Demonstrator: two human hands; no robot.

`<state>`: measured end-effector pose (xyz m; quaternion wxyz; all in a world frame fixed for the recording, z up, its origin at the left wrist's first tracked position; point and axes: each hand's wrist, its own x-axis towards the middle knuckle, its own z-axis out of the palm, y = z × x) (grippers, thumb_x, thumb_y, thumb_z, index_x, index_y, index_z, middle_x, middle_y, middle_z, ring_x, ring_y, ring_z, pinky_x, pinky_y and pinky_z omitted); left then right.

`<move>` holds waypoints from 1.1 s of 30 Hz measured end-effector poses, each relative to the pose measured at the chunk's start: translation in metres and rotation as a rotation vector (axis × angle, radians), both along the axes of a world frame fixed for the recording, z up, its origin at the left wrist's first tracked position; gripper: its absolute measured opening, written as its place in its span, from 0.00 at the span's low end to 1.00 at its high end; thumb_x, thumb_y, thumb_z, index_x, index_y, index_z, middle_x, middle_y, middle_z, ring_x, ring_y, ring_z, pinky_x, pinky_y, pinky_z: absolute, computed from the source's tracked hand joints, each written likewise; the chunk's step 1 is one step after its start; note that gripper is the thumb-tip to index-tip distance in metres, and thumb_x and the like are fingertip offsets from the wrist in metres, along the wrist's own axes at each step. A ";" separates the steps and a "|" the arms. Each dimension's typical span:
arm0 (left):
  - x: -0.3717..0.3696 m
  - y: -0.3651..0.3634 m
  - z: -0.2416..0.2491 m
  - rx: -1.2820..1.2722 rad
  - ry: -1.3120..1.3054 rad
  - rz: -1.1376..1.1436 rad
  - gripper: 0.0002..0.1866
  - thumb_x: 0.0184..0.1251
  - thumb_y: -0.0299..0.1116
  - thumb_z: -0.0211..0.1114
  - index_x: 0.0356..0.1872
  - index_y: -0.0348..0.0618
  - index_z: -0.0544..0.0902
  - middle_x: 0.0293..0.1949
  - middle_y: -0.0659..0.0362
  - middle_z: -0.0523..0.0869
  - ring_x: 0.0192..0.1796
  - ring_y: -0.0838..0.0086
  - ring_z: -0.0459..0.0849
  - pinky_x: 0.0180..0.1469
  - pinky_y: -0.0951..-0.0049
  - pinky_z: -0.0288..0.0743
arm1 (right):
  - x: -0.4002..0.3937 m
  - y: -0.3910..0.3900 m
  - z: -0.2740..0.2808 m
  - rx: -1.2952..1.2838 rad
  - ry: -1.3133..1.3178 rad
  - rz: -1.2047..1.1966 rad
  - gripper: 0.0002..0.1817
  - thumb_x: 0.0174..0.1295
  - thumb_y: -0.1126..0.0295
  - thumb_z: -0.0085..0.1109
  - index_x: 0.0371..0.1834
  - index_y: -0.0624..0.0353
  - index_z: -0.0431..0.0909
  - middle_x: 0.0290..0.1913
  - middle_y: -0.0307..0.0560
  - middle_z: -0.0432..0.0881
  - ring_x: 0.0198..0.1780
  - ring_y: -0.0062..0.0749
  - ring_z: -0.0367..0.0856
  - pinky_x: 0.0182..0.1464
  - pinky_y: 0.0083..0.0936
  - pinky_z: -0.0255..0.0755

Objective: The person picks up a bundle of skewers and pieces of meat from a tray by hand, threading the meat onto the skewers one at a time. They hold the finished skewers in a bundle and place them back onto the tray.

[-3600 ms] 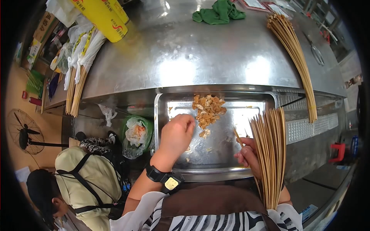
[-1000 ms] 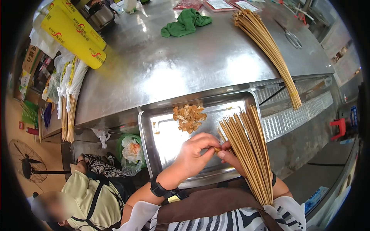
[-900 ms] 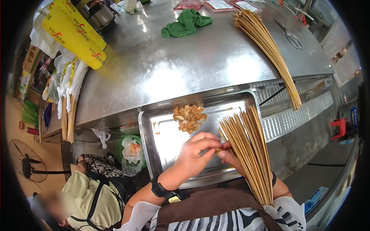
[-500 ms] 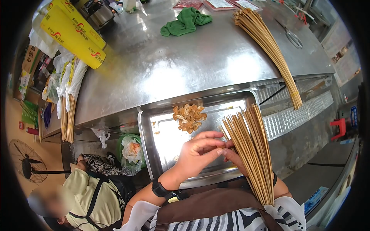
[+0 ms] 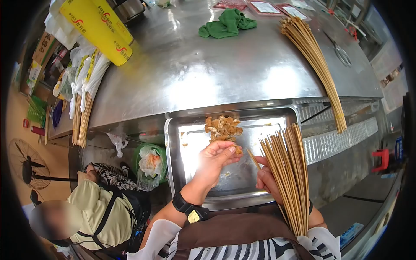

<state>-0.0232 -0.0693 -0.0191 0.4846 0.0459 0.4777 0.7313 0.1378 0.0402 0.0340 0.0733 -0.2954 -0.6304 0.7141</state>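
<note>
My left hand (image 5: 211,164) is closed, pinching a small brown food piece (image 5: 238,150) between thumb and fingertips above the metal tray (image 5: 170,147). Wrapped around a thick bundle of bamboo skewers (image 5: 288,173) is my right hand (image 5: 268,178), partly hidden behind it. One single skewer (image 5: 253,158) sticks out from the right fingers, its tip pointing up and left toward the brown piece, with a gap between them. A pile of similar brown pieces (image 5: 222,126) lies at the back of the tray, and a few bits are scattered to its left.
On the steel table (image 5: 173,65) lie a green cloth (image 5: 227,24), another skewer bundle (image 5: 316,60), scissors (image 5: 340,51) and yellow film rolls (image 5: 102,32). Wrapped skewers (image 5: 84,102) lean at its left edge. A person (image 5: 102,212) sits at left beside a bagged bin (image 5: 151,167).
My hands were together at the skewer tips; now they are apart, the left one further up and left with the brown piece. The whole view has shifted slightly.
</note>
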 end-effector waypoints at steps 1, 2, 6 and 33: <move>0.000 0.000 0.000 0.000 0.001 0.005 0.05 0.64 0.23 0.60 0.40 0.36 0.78 0.43 0.51 0.83 0.44 0.70 0.83 0.46 0.72 0.79 | 0.000 -0.001 0.000 -0.009 -0.009 0.017 0.17 0.64 0.77 0.50 0.56 0.68 0.70 0.24 0.39 0.74 0.25 0.19 0.72 0.27 0.14 0.67; 0.000 0.000 0.000 -0.017 0.038 0.026 0.06 0.64 0.24 0.59 0.41 0.36 0.78 0.40 0.51 0.84 0.41 0.70 0.84 0.44 0.72 0.80 | 0.000 -0.002 0.000 -0.018 -0.018 0.033 0.17 0.64 0.76 0.50 0.56 0.69 0.70 0.25 0.39 0.74 0.25 0.19 0.71 0.28 0.14 0.67; 0.000 0.002 0.002 -0.054 0.147 0.064 0.07 0.65 0.25 0.59 0.42 0.34 0.78 0.38 0.51 0.85 0.36 0.70 0.85 0.41 0.73 0.81 | 0.004 -0.005 -0.016 -0.038 0.007 0.042 0.17 0.65 0.75 0.51 0.56 0.68 0.71 0.26 0.38 0.74 0.27 0.18 0.71 0.29 0.13 0.67; 0.006 0.006 0.002 0.051 0.092 -0.040 0.10 0.67 0.26 0.57 0.47 0.34 0.77 0.43 0.48 0.83 0.45 0.63 0.84 0.46 0.69 0.81 | -0.003 -0.002 -0.011 -0.131 0.010 0.064 0.22 0.64 0.78 0.49 0.63 0.63 0.65 0.52 0.41 0.76 0.30 0.14 0.69 0.30 0.13 0.67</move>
